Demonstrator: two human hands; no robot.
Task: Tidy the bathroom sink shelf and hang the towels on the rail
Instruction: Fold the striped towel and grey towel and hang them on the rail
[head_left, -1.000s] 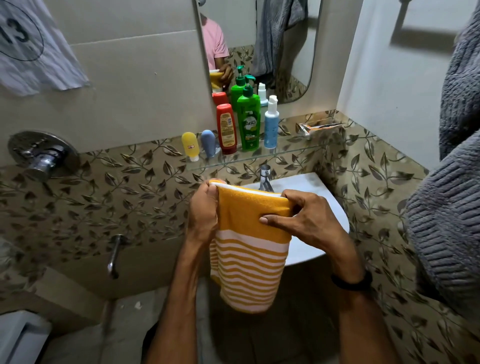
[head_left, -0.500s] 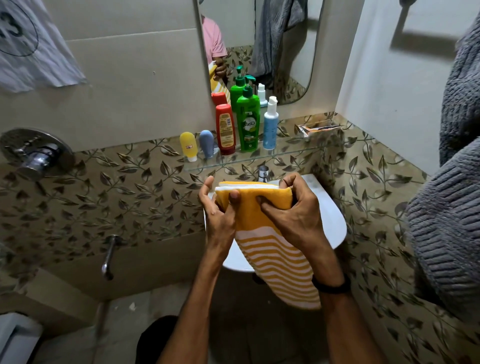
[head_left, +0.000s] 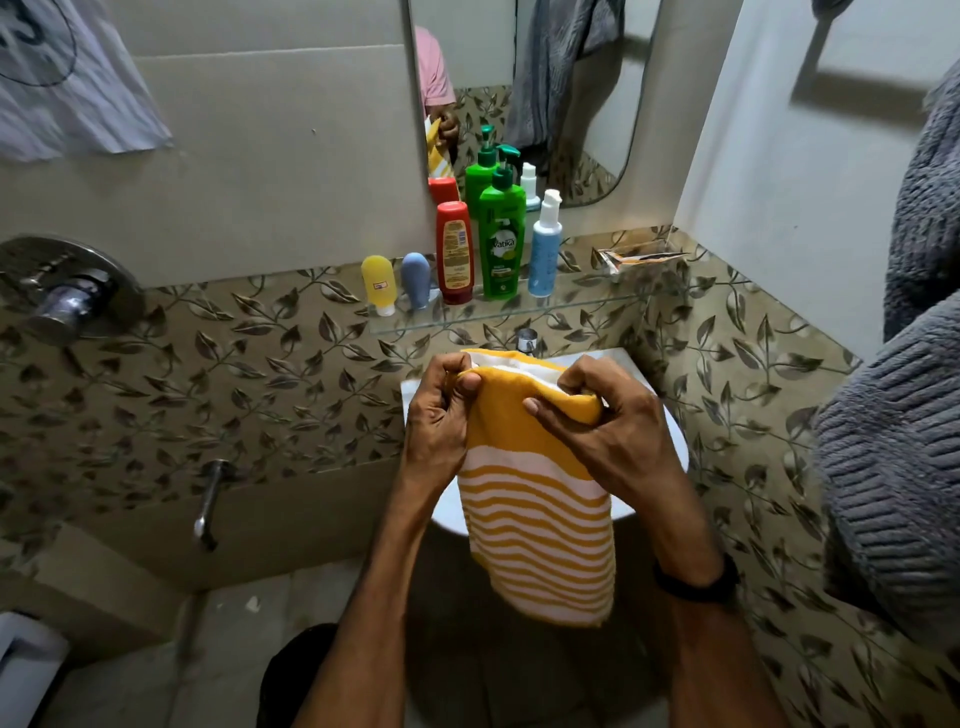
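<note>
A folded yellow towel with white stripes (head_left: 540, 525) hangs in front of the white sink (head_left: 675, 447). My left hand (head_left: 439, 415) pinches its top left corner. My right hand (head_left: 602, 421) grips its top right edge, thumb pressed on the cloth. Above the sink, a glass shelf (head_left: 587, 304) carries a yellow tube (head_left: 378, 283), a blue tube (head_left: 415, 280), a red bottle (head_left: 455, 252), a green pump bottle (head_left: 501, 239), a light blue bottle (head_left: 544, 249) and a flattened tube (head_left: 639, 255). A grey towel (head_left: 898, 441) hangs at the right edge.
A mirror (head_left: 524, 88) sits above the shelf. On the left wall are a chrome shower valve (head_left: 67, 291), a low spout (head_left: 210, 501) and a hanging white garment (head_left: 67, 93). The sink tap (head_left: 525, 340) stands behind the towel. A white object (head_left: 21, 670) is at bottom left.
Both hands moved closer together along the towel's top edge and bunched it. The towel shifted right and now hangs a little lower.
</note>
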